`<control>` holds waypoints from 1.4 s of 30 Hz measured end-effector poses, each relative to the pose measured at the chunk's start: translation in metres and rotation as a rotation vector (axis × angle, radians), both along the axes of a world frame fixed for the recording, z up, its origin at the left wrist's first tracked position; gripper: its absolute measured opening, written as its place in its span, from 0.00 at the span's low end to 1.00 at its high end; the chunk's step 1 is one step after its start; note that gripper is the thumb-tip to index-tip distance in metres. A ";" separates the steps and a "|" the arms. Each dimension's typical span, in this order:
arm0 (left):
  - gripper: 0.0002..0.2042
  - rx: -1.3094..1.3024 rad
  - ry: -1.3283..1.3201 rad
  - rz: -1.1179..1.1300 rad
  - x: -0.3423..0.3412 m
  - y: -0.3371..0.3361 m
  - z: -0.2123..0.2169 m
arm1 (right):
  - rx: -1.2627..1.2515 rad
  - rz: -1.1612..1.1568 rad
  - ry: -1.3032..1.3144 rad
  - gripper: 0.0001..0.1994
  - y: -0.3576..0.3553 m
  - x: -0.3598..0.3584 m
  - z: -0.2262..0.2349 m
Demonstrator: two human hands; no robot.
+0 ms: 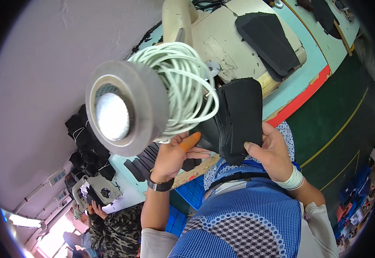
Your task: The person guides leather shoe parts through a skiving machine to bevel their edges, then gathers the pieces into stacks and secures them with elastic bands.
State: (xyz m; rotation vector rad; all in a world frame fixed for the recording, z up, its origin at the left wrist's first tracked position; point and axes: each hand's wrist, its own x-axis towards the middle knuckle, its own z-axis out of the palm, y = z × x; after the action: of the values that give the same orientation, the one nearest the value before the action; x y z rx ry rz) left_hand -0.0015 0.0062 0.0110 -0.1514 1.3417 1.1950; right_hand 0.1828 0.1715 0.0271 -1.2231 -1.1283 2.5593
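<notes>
1. Black folded fabric piece (239,118): held upright between both hands, above the blue checked apron (247,215).
2. Left hand (174,157): orange rubber fingertip cover (190,141) on one finger; fingers grasp the piece's left edge.
3. Right hand (271,152): clasps the piece's lower right edge.
4. Cream work table (239,47): red-edged border just beyond the piece; green floor (333,124) open to the right.
5. Round metal lamp with coiled white cable (127,107): close overhead, left.

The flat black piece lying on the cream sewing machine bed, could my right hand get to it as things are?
Probably not straight away: the right hand grips the folded black material, also held by the left hand. The flat black piece lies uncovered beyond it.
</notes>
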 end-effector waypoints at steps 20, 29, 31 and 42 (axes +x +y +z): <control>0.15 0.000 0.067 0.116 0.023 0.022 -0.007 | 0.019 0.075 -0.024 0.18 0.002 0.003 -0.001; 0.20 0.219 0.523 0.009 0.084 0.073 0.005 | 0.220 0.243 0.045 0.25 0.013 0.019 -0.010; 0.28 0.230 0.518 -0.071 0.084 0.079 0.012 | 0.268 0.158 0.017 0.27 0.013 0.021 -0.002; 0.47 0.698 -0.479 0.277 0.083 0.046 -0.008 | 1.605 0.400 0.245 0.17 0.048 0.014 0.060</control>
State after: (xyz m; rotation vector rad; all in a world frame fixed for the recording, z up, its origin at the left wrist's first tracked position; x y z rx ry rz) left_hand 0.0812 0.0523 0.0033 -0.1113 0.4517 1.6689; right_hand 0.1966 0.2194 0.0867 -0.2233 -2.5362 0.9746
